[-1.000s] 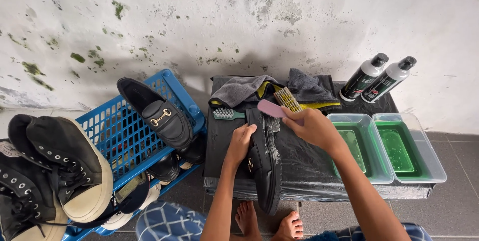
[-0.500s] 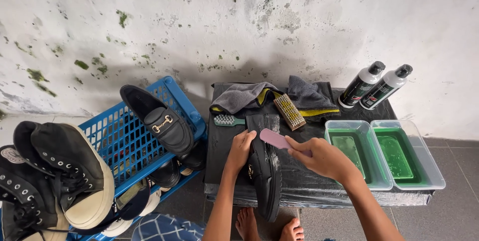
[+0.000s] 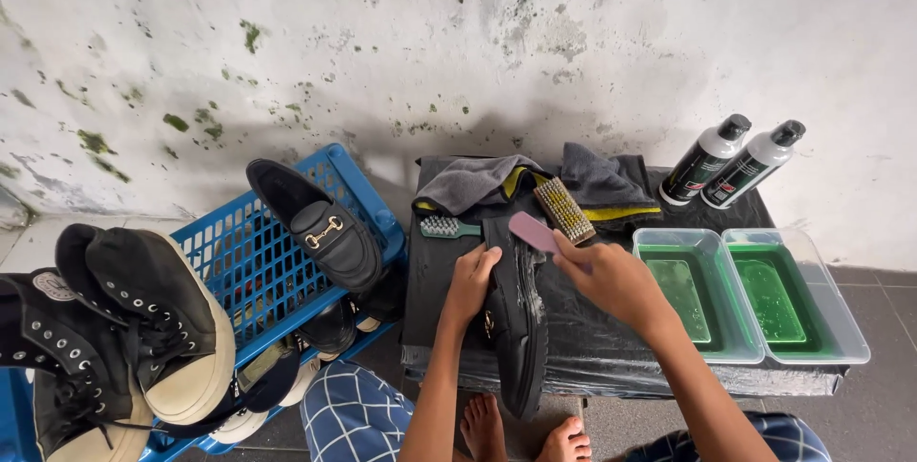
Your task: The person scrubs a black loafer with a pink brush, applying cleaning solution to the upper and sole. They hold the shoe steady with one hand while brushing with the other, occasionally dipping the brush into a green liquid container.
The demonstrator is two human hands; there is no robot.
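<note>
On the black-covered tabletop (image 3: 611, 347) lies the black loafer (image 3: 516, 328), between my hands, its long axis running from the wall side toward me, one end hanging over the near edge; which end is the toe I cannot tell. Foam streaks its upper part, so scrubbing looks underway, while the lower part looks unlathered. My left hand (image 3: 470, 282) presses the shoe's side, fingers clamped around it. My right hand (image 3: 616, 280) has fingers closed on the pink brush (image 3: 533, 231), resting at the shoe's far end. The matching loafer (image 3: 320, 223) sits on the blue crate (image 3: 258, 271).
</note>
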